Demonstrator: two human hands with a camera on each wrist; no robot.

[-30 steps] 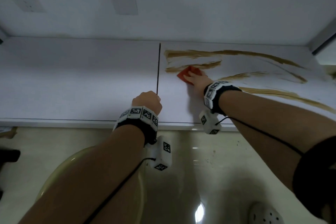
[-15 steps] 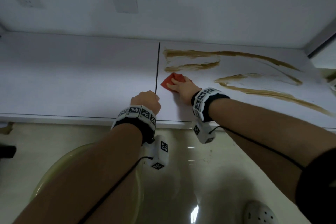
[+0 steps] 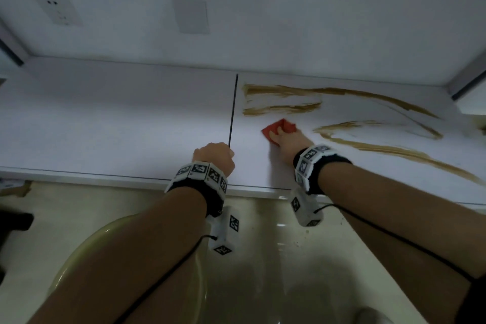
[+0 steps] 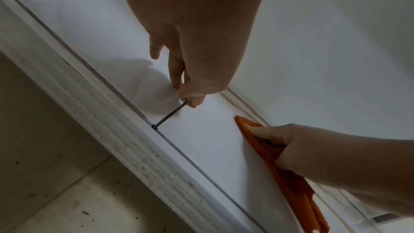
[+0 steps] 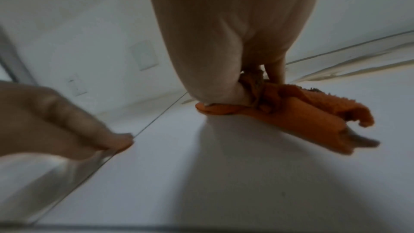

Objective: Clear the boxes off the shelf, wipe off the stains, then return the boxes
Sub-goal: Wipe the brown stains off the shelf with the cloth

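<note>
The white shelf point(image 3: 105, 118) carries several brown smeared stains point(image 3: 284, 108) across its right half, one long streak point(image 3: 394, 150) running toward the front right. My right hand point(image 3: 289, 142) grips a bunched orange cloth point(image 3: 278, 127) and presses it on the shelf just below the upper-left stains. The right wrist view shows the cloth point(image 5: 302, 112) wadded under thumb and fingers. My left hand point(image 3: 214, 152) rests as a curled fist on the shelf at the seam, holding nothing; its fingertips point(image 4: 195, 102) touch the board. No boxes are in view.
A dark seam point(image 3: 232, 110) splits the shelf into two boards. Behind it stands a white wall with a socket point(image 3: 59, 12) and a blank plate point(image 3: 190, 16). Metal uprights point(image 3: 468, 79) bound the shelf's ends. Below the front edge lie a glossy tiled floor and a round translucent object point(image 3: 105, 258).
The right hand slid the cloth left toward the seam, then back right and slightly forward. The left fist has stayed at the seam.
</note>
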